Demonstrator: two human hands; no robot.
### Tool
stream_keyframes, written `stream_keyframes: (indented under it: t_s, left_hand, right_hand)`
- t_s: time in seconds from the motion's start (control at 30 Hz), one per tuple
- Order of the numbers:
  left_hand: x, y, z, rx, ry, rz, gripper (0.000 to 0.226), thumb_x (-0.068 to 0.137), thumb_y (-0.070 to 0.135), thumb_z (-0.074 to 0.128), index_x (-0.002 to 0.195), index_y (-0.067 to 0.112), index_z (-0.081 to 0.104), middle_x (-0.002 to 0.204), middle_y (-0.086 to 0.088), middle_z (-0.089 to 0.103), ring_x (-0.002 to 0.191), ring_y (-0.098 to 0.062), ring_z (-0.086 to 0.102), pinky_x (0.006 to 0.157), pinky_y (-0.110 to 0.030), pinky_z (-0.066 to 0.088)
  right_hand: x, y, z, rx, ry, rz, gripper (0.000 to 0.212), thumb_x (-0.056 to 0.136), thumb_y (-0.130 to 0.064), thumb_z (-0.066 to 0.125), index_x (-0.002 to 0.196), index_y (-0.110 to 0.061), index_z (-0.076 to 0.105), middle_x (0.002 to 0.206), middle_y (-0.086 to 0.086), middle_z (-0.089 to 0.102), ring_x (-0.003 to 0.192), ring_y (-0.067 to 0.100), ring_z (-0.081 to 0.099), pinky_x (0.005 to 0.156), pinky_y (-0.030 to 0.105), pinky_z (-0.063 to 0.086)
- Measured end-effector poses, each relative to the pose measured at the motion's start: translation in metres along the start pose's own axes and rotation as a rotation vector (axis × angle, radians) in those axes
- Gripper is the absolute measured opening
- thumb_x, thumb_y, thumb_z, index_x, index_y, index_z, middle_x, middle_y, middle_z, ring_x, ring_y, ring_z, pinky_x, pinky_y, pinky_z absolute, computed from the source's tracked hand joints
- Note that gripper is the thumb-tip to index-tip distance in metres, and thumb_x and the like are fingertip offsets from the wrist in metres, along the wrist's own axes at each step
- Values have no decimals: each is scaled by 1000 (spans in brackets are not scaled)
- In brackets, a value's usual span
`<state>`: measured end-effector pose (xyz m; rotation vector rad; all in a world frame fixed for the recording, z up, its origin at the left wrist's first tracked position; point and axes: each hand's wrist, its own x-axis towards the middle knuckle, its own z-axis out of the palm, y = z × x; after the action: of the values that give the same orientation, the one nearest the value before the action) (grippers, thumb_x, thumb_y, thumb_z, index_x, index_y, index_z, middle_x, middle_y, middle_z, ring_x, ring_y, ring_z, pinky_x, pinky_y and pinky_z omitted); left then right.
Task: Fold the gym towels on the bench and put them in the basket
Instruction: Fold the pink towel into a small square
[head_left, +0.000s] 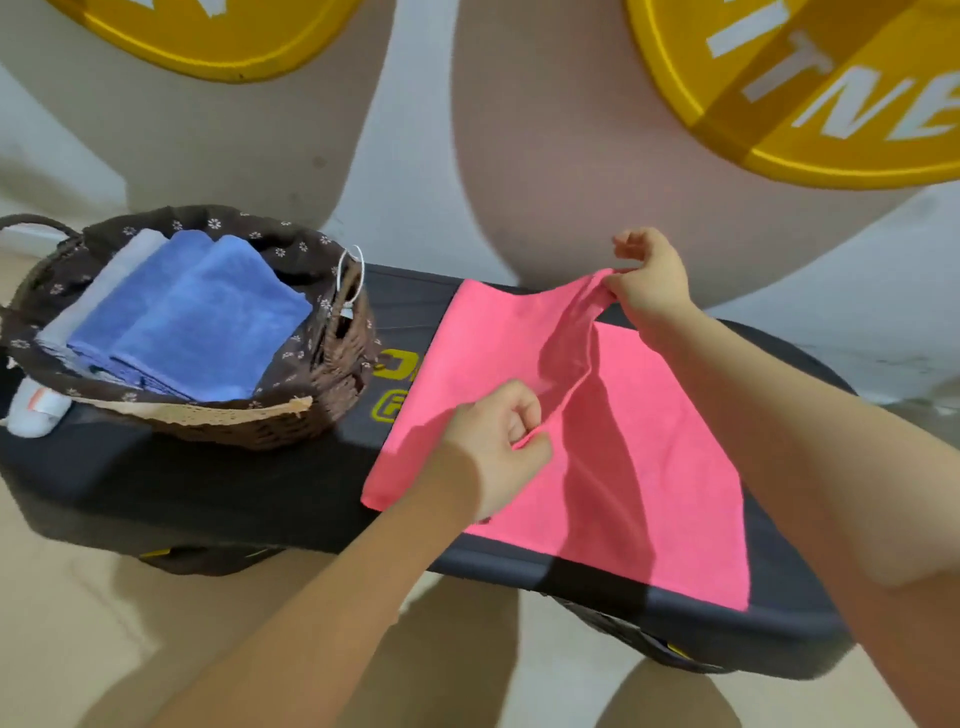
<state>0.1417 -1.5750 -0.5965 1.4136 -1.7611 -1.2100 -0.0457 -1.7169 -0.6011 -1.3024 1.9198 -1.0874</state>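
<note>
Left hand (491, 441) and right hand (649, 280) each pinch the soft pink towel (649, 441) on the padded worktop (234, 483); the wicker basket (322, 374) holds folded blue towels (197, 322).

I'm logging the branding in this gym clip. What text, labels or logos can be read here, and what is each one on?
"TNE": white capitals, cut off by the frame, on the yellow wall disc at upper right.
White strokes on the yellow wall shape at upper left: too cropped to read.
Yellow logo printed on the black bench: partly hidden by the pink towel and basket, unreadable.
</note>
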Motion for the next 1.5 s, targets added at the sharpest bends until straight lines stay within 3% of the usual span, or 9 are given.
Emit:
stream_keyframes:
  t_s: [0.13, 0.23, 0.37, 0.63, 0.83, 0.93, 1.13, 1.3, 1.5]
  left_hand:
    - [11, 14, 47, 93, -124, 81, 30, 82, 8, 55, 65, 25, 37, 48, 5, 32, 48, -11, 28, 49, -23, 27]
    - [15, 21, 84, 138, -193, 108, 28, 81, 11, 55, 66, 26, 37, 44, 5, 33, 47, -11, 30, 47, -20, 29]
    - [14, 26, 127, 237, -287, 148, 17, 80, 16, 54, 72, 25, 41, 45, 2, 38, 42, -12, 36, 44, -18, 29]
    - [20, 26, 166, 288, -350, 158, 13, 86, 20, 52, 78, 24, 42, 49, 4, 37, 47, -10, 35, 47, -18, 25]
    - [23, 17, 179, 325, -362, 163, 4, 87, 22, 51, 89, 19, 52, 55, 6, 40, 53, -8, 40, 55, -23, 32]
    - [19, 7, 185, 378, -431, 144, 20, 87, 29, 49, 106, 24, 56, 77, 10, 58, 76, -14, 58, 78, -29, 46]
    - [10, -18, 170, 12, -262, 201, 35, 83, 26, 40, 105, 12, 63, 90, 18, 60, 85, 7, 57, 82, -12, 45]
    - [8, -38, 146, 223, -162, 387, 30, 78, 22, 39, 85, 11, 66, 82, 6, 63, 77, -9, 53, 72, -23, 42]
    - [-9, -59, 122, 563, -329, 619, 32, 73, 43, 52, 92, 19, 62, 108, 0, 63, 105, -9, 44, 93, -25, 32]
  right_hand:
    - [16, 41, -49, 60, 85, 61, 43, 75, 16, 44, 110, -5, 57, 106, 10, 61, 93, 17, 55, 84, 32, 49]
    - [19, 74, -76, 138, 67, 158, 31, 81, 14, 51, 105, -5, 57, 80, 3, 58, 66, 10, 59, 61, 19, 51]
    - [16, 124, -97, -66, 141, 267, 26, 77, 6, 56, 70, -20, 55, 74, 3, 58, 75, 18, 56, 69, 29, 50]
    - [25, 145, -104, -128, 126, 198, 23, 82, 5, 48, 83, -16, 57, 67, -10, 50, 79, 16, 52, 52, 14, 36]
    - [27, 145, -92, -183, 82, 140, 20, 83, 2, 50, 94, -6, 65, 83, 2, 59, 84, 17, 54, 71, 21, 37]
    - [23, 139, -96, -217, 80, 78, 23, 85, -9, 58, 108, -4, 61, 103, 8, 64, 101, 21, 57, 75, 17, 34]
    - [-35, 147, -108, -390, 77, -126, 14, 88, -14, 53, 99, -7, 60, 99, 7, 61, 93, 22, 53, 70, 21, 31]
    - [-92, 151, -117, -489, -321, -344, 6, 85, -10, 58, 83, -8, 63, 72, -3, 61, 64, 15, 52, 66, 28, 44]
    - [-136, 145, -123, -522, -692, -415, 13, 79, -21, 71, 75, -11, 65, 71, -10, 52, 68, 6, 45, 70, 7, 33]
